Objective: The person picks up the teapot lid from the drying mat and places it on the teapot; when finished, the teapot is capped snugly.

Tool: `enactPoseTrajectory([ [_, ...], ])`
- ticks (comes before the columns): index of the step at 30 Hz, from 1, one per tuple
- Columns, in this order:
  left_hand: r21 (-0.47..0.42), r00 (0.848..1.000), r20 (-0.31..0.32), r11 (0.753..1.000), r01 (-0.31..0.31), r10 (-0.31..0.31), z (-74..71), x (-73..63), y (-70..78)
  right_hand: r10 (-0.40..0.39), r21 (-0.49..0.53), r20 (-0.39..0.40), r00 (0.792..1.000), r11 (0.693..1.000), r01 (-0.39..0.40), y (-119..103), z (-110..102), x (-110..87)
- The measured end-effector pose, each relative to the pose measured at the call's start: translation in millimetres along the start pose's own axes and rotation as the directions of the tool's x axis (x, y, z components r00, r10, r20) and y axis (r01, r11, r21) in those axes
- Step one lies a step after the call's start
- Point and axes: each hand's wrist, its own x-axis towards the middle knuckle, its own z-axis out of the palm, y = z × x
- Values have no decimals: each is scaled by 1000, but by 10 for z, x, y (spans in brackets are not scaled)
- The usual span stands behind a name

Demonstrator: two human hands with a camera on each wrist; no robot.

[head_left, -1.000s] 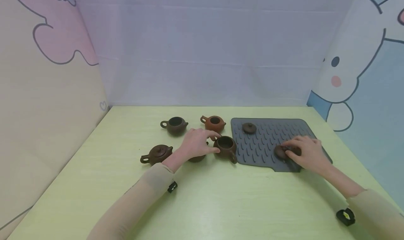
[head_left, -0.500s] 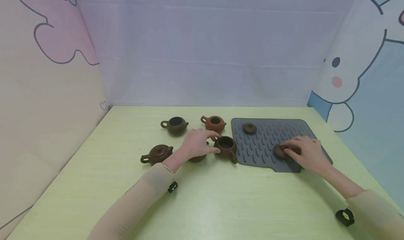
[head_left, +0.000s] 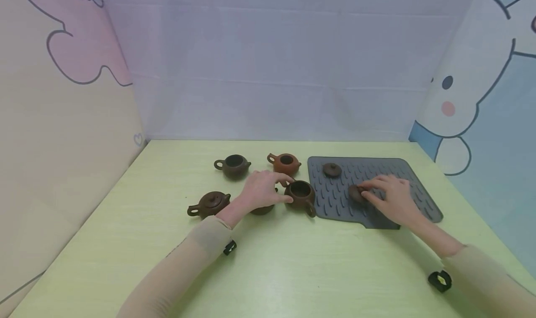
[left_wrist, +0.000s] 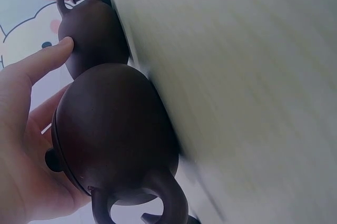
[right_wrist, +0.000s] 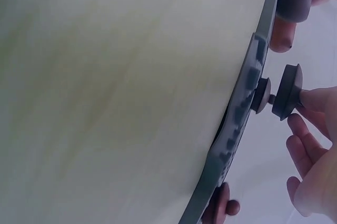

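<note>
My left hand (head_left: 264, 189) holds a brown, lidless teapot (head_left: 299, 191) by its sides, thumb against the near wall. The pot stands on the table beside the grey mat, handle towards me. Under that hand is a lidded dark teapot (left_wrist: 116, 129), mostly covered in the head view. My right hand (head_left: 391, 199) pinches a dark brown teapot lid (head_left: 357, 194) between thumb and fingers. In the right wrist view this lid (right_wrist: 289, 92) hangs tilted, clear of the mat. A reddish lid (right_wrist: 218, 205) lies on the mat, covered by the right hand in the head view.
The ridged grey mat (head_left: 378, 169) lies on the right of the table, with another dark lid (head_left: 332, 170) at its far left corner. Behind stand an open dark teapot (head_left: 234, 167) and an open reddish teapot (head_left: 285, 164). A lidded teapot (head_left: 212, 205) is at left.
My right hand has moved left over the mat, carrying the pinched lid towards the lidless teapot. The left hand and the teapot in it have stayed in place.
</note>
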Motion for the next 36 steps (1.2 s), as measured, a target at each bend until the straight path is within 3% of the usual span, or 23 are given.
enactPoseTrajectory([
  [20,-9,1000,1,1000,16,-16,-16,-19,19,-45,150,-73,996,987,56,-359,269,311],
  [36,-9,1000,-5,1000,19,-19,-3,-3,8,-57,257,-65,996,964,72,-627,418,495],
])
